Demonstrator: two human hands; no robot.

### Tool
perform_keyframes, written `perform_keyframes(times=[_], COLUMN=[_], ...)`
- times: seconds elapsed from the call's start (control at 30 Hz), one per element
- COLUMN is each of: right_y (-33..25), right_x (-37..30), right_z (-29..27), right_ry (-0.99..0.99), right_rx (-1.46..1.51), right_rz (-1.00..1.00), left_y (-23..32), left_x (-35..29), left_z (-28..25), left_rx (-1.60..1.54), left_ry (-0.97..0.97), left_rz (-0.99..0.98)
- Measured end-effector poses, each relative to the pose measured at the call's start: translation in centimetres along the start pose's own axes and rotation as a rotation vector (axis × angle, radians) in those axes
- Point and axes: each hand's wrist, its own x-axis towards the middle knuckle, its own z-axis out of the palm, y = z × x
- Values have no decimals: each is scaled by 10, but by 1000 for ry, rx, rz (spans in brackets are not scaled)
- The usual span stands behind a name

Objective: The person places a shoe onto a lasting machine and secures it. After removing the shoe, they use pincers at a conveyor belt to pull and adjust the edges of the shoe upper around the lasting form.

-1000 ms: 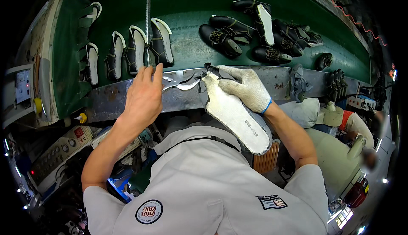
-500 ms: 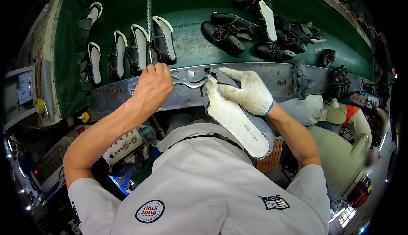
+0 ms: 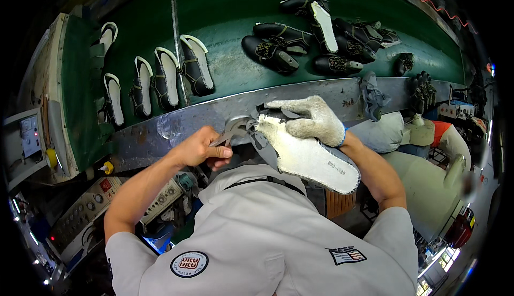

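Observation:
My bare left hand (image 3: pixel 199 149) is closed round the handles of metal pincers (image 3: pixel 234 129). Their curved jaws meet the edge of a shoe upper at the toe or heel end; I cannot tell which. My right hand (image 3: pixel 319 118), in a white knitted glove, grips the shoe (image 3: pixel 321 165) by that same end, thumb pressed on the sole side. The shoe lies sole up and slanted, its pale insole facing me with dark upper material round the rim. Loose dark flaps of upper stand out beside the pincers' jaws.
Beyond the metal ledge (image 3: pixel 214 108) runs a green conveyor belt (image 3: pixel 230 12). Several black shoes with white insoles (image 3: pixel 167 76) stand at left; a pile of black shoes (image 3: pixel 276 52) lies right of centre. A grey cloth (image 3: pixel 373 95) hangs over the ledge. Control boxes (image 3: pixel 88 207) sit lower left.
My left hand and the pincers have dropped toward me, below the ledge, and the handles now tilt. The shoe has turned, its far end swinging right.

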Motion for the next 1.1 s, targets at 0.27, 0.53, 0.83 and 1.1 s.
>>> perform_keyframes(times=[0.27,0.53,0.83,1.1], right_y=[20,11,16,28], right_x=[12,17,7,-12], right_z=[0,18,29,21], right_ry=[138,522,734,915], right_rx=[205,-468,-823,-866], right_rz=[-56,-273,-242,-411], left_y=[-17,36,62,46], left_x=[13,1,43,88], left_z=[35,20,32,31], left_rx=[-546,1123,1461,1571], left_ry=[-35,820,889,917], left_rz=[230,117,78,287])
